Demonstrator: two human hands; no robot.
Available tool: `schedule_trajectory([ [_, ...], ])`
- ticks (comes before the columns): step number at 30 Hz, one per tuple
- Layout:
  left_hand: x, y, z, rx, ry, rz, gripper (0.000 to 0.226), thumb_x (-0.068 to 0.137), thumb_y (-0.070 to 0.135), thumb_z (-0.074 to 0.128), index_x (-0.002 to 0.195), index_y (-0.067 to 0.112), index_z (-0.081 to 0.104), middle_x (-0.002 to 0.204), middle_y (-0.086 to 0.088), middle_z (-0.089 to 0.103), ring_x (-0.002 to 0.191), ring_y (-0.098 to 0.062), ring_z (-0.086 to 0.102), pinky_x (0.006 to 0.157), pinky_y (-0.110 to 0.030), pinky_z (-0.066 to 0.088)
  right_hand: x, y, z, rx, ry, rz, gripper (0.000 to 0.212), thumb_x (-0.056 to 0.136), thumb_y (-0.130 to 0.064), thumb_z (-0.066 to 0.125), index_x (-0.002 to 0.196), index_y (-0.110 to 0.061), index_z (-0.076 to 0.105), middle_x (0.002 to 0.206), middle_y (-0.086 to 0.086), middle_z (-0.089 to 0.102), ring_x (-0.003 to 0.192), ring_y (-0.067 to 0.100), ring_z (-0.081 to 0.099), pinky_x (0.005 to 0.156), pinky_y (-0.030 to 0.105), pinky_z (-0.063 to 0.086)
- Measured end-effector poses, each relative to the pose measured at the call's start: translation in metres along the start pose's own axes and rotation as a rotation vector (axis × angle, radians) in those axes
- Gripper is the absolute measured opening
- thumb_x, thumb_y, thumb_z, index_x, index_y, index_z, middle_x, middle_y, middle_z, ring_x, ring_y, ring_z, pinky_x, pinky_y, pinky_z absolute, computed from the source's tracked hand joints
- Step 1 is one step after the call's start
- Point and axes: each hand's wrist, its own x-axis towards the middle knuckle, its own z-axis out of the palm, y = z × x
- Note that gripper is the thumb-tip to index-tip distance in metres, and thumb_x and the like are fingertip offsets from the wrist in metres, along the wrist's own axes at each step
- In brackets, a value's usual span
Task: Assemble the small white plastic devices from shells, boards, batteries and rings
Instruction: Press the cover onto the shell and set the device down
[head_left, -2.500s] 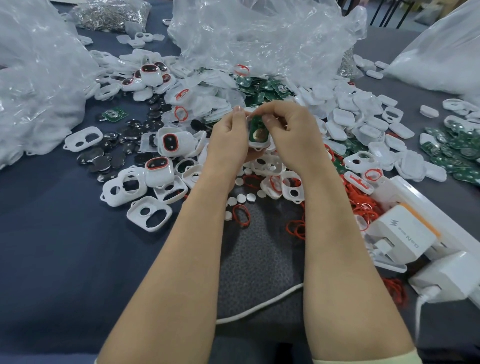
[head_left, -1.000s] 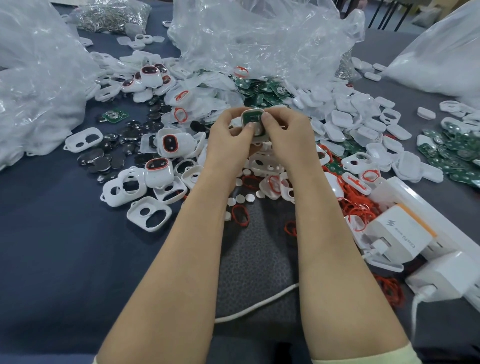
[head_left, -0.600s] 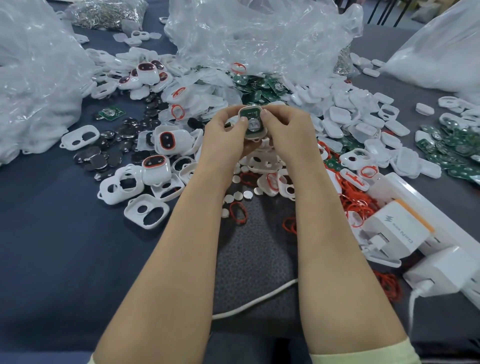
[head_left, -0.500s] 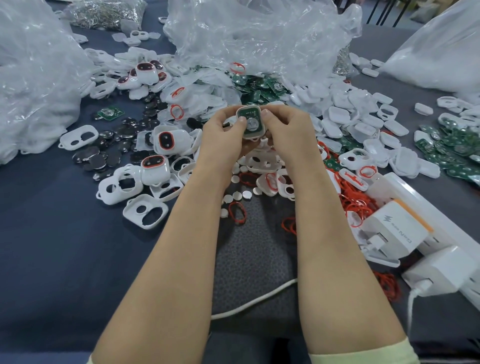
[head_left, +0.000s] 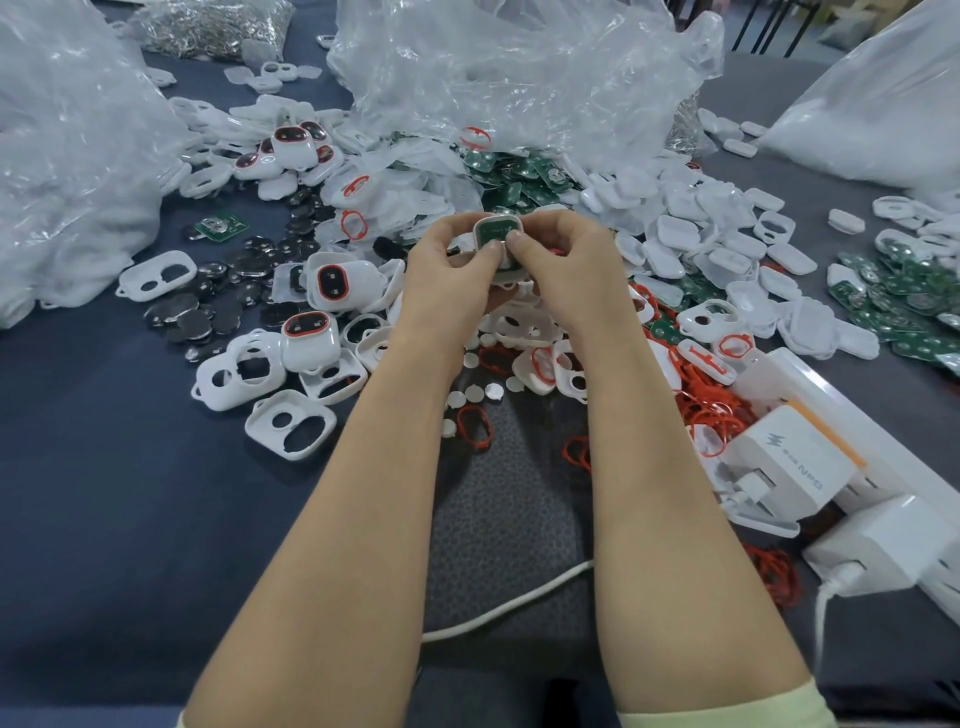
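now | left hand, right hand pinch shell | bag behind, batteries left

The held shell and the loose shells are smooth white plastic with a soft shine. The batteries are shiny dark metal. The boards are green with bright metal spots. The rings look thin, red and rubbery. The bags are clear, crinkly, glossy plastic. The bench wears dull dark blue cloth.

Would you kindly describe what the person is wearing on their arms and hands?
The left hand and right hand are bare: no gloves, rings or watch show. The forearms are uncovered; pale yellow-green fabric sleeves begin at the picture's bottom edge.
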Motion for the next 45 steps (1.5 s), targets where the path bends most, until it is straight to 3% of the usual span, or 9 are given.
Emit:
schedule_trajectory([
  [7,-0.001,-0.003,0.001,0.142,0.006,0.115,0.026,0.094,-0.001,0.052,0.094,0.025,0.055,0.081,-0.008,0.072,0.070,-0.017,0.070,0.078,-0.039,0.060,-0.003,-0.003,0.003,-0.054,0.041,-0.060,0.006,0.090,-0.011,0.061,0.094,-0.014,0.059,0.094,-0.002,0.062,0.095,0.012,0.059,0.087,0.028,0.049],
  [14,0.001,-0.005,0.003,0.085,-0.022,0.080,0.022,0.094,0.000,0.054,0.104,0.019,0.055,0.080,-0.006,0.071,0.070,-0.012,0.070,0.073,-0.029,0.059,-0.001,0.000,0.003,-0.060,0.044,-0.046,0.010,0.091,-0.013,0.059,0.101,-0.012,0.062,0.098,-0.001,0.063,0.095,0.011,0.058,0.082,0.020,0.047],
  [21,0.001,-0.004,0.001,0.086,-0.018,0.101,0.026,0.092,-0.003,0.054,0.094,0.023,0.055,0.077,-0.005,0.071,0.067,-0.014,0.070,0.074,-0.033,0.059,-0.001,0.001,0.005,-0.027,0.059,-0.038,0.008,0.091,-0.017,0.061,0.098,-0.015,0.064,0.097,-0.001,0.066,0.092,0.009,0.059,0.079,0.016,0.047],
  [24,-0.001,-0.003,0.003,0.004,0.022,0.098,0.024,0.092,-0.002,0.055,0.096,0.022,0.055,0.073,0.001,0.071,0.068,-0.013,0.070,0.070,-0.028,0.058,0.003,0.005,-0.002,-0.134,0.227,-0.029,0.022,0.096,-0.021,0.052,0.111,-0.013,0.066,0.108,-0.001,0.067,0.096,0.007,0.056,0.076,0.007,0.039],
  [28,0.000,0.000,0.003,-0.079,0.049,0.054,0.022,0.094,0.002,0.056,0.102,0.021,0.054,0.078,0.005,0.071,0.079,-0.013,0.072,0.068,-0.021,0.056,0.015,0.021,-0.025,-0.526,0.354,0.197,0.041,0.097,-0.011,0.039,0.137,-0.007,0.046,0.139,0.014,0.048,0.129,0.028,0.043,0.106,0.034,0.032],
  [32,-0.001,0.000,0.004,-0.096,0.054,0.015,0.020,0.094,0.004,0.057,0.099,0.024,0.055,0.089,-0.003,0.068,0.085,-0.019,0.072,0.072,-0.023,0.057,0.019,0.029,-0.034,-0.659,0.263,0.388,0.046,0.094,-0.011,0.040,0.139,-0.003,0.040,0.145,0.021,0.038,0.134,0.037,0.037,0.112,0.045,0.031],
  [35,-0.001,0.001,0.004,-0.101,0.067,0.003,0.018,0.094,0.006,0.056,0.097,0.024,0.055,0.093,-0.004,0.067,0.091,-0.020,0.071,0.073,-0.024,0.058,0.019,0.030,-0.031,-0.697,0.192,0.413,0.045,0.095,-0.016,0.039,0.138,-0.005,0.041,0.146,0.018,0.038,0.134,0.036,0.037,0.112,0.047,0.028],
  [39,0.001,0.000,0.004,-0.122,0.090,-0.005,0.017,0.094,0.005,0.056,0.097,0.022,0.056,0.095,-0.004,0.065,0.093,-0.022,0.071,0.072,-0.024,0.057,0.021,0.033,-0.033,-0.639,0.247,0.359,0.039,0.095,-0.013,0.038,0.131,-0.007,0.052,0.137,0.018,0.049,0.127,0.037,0.044,0.107,0.046,0.036],
  [45,0.002,0.000,0.003,-0.142,0.107,-0.005,0.016,0.094,0.004,0.057,0.098,0.019,0.056,0.090,-0.002,0.065,0.093,-0.024,0.070,0.076,-0.027,0.058,0.021,0.031,-0.031,-0.714,0.144,0.398,0.049,0.094,-0.015,0.036,0.142,-0.021,0.045,0.154,0.016,0.025,0.142,0.035,0.021,0.117,0.049,0.018],
])
